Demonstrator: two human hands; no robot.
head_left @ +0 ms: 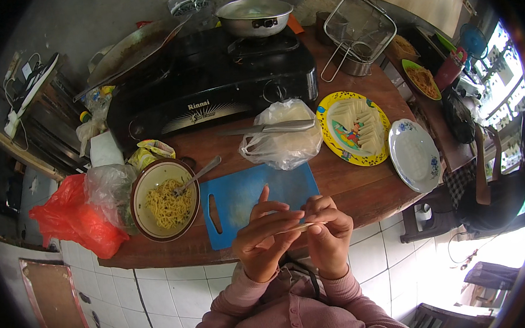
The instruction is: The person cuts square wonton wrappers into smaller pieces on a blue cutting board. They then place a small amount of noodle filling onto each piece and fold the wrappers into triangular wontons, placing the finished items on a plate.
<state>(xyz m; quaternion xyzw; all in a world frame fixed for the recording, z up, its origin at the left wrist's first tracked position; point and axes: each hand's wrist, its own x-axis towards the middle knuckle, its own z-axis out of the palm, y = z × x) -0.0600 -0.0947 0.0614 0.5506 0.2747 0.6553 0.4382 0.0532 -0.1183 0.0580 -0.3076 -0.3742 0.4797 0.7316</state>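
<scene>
We hold a thin, pale, flat sheet of wrapper [301,226] between both hands, above the near edge of the wooden counter [358,185] and just off the near right corner of the blue plastic cutting board [249,200]; our left hand [265,235] has fingers curled narrowly along the sheet's left part, our right hand [328,229] pinches its right end between thumb and fingertips; we judge the sheet very light, limp and easily torn, perhaps a little tacky, so it is best taken at its edges with flat pads and spread fingers rather than with one hard pinch at the middle.

Beyond the board, toward the counter's left edge, stands a brown-rimmed ceramic bowl of yellow noodles [164,200] with a metal spoon [199,174] in it, and beside it a red plastic bag [75,215]; mid-counter lies a clear plastic bag of pale sheets [282,140] with a steel knife [269,128] across its top; toward the right edge sit a yellow round plate of rolled pieces [355,128] and a white floral plate [415,155]; farthest, along the back edge, a black two-burner gas stove [211,86] carries a steel pan [255,16].
</scene>
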